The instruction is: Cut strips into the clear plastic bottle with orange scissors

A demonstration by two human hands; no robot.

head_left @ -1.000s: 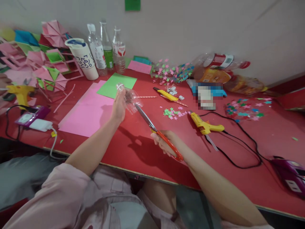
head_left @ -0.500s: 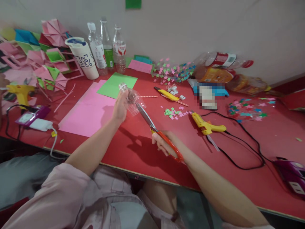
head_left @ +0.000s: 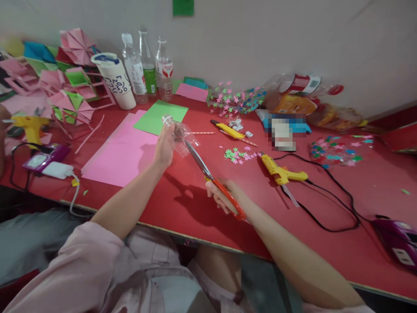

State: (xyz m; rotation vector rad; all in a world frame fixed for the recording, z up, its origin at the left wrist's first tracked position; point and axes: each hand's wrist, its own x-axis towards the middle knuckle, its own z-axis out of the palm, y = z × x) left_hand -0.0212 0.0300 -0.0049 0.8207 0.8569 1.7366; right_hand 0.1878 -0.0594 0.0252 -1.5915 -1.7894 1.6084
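Note:
My left hand (head_left: pixel 165 145) is wrapped round the clear plastic bottle top (head_left: pixel 184 138), whose neck points up and away from me. In my right hand (head_left: pixel 221 195) are the orange-handled scissors (head_left: pixel 230 198), their blades reaching to the cut lower edge of the plastic. The blades look nearly closed; whether plastic lies between them cannot be made out. Both hands are above the red table (head_left: pixel 189 208). Left of them lie pink paper (head_left: pixel 117 152) and green paper (head_left: pixel 151 116).
A yellow glue gun (head_left: pixel 282 171) with a black cord lies at the right. Small paper stars (head_left: pixel 236 155) and a yellow cutter (head_left: pixel 231 130) lie beyond my right hand. Bottles (head_left: pixel 133 71) and a white cup (head_left: pixel 115 82) stand at the back left.
The scissors and my right hand have shifted slightly to the left, towards the plastic. My left hand holds the bottle top as before.

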